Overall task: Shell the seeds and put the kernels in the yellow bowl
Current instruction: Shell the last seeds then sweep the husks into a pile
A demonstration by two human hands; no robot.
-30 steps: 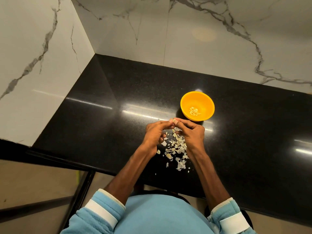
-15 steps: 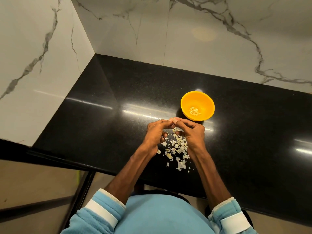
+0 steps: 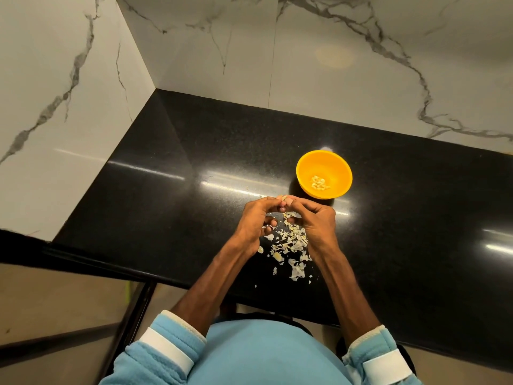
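Head view, looking down. I take the yellow bowl (image 3: pixel 303 162) as my landmark; it stands upright on the black counter (image 3: pixel 194 151).

- Inside the bowl I see a small cluster of pale kernels (image 3: pixel 319 183) lying on the bottom.
- Left grip (image 3: pixel 256 220) sits just short of the bowl on my near side and a little to its left. The fingers are curled, with the tips pinching a seed (image 3: pixel 283 198).
- Right grip (image 3: pixel 316 218) is directly on the near side of the bowl, close to its wall; I cannot tell if it touches. Its fingers are curled too, and thumb and forefinger meet the left grip's tips on the same seed.
- The seed is a small pale sliver held between both sets of fingertips, above the counter, just off the bowl's near-left rim. I cannot tell whether its shell is split.
- Shell scraps (image 3: pixel 291 245) lie scattered on the counter on the near side of the bowl, under and between the two wrists, thinning out toward the counter's front edge.
- White marble wall (image 3: pixel 222 51) with grey veins rises beyond the bowl and to its left, meeting in a corner.
- Light blue sleeves (image 3: pixel 166 345) with white bands are pushed up both forearms, nearest to me.
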